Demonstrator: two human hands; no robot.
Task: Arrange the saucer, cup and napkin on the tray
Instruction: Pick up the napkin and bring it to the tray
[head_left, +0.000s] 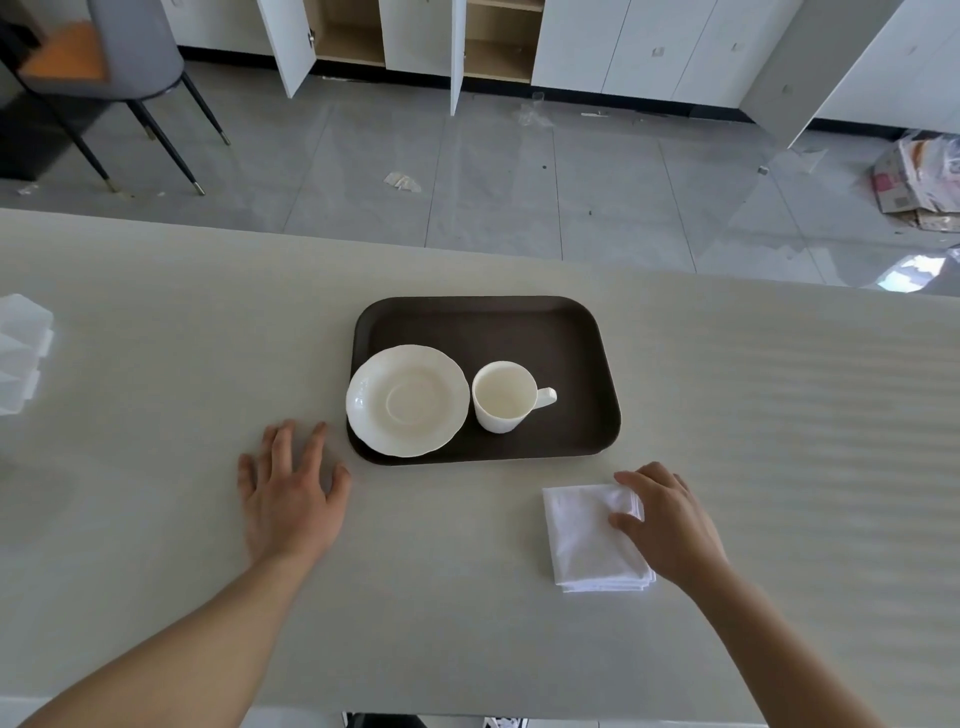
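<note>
A dark brown tray (519, 322) lies in the middle of the pale table. On its left part rests a white saucer (408, 401), whose edge overhangs the tray's left rim. Just right of the saucer, an empty white cup (503, 397) stands upright on the tray with its handle pointing right. A folded white napkin (584, 540) lies on the table in front of the tray's right corner. My right hand (667, 522) rests on the napkin's right edge, fingers curled over its far corner. My left hand (293, 493) lies flat on the table, fingers apart, just left of the tray.
Some white translucent plastic (21, 353) sits at the table's left edge. Beyond the table's far edge are a grey tiled floor, a grey chair (104, 57) at the back left, white cabinets with open doors, and cardboard litter (919, 182) at the right.
</note>
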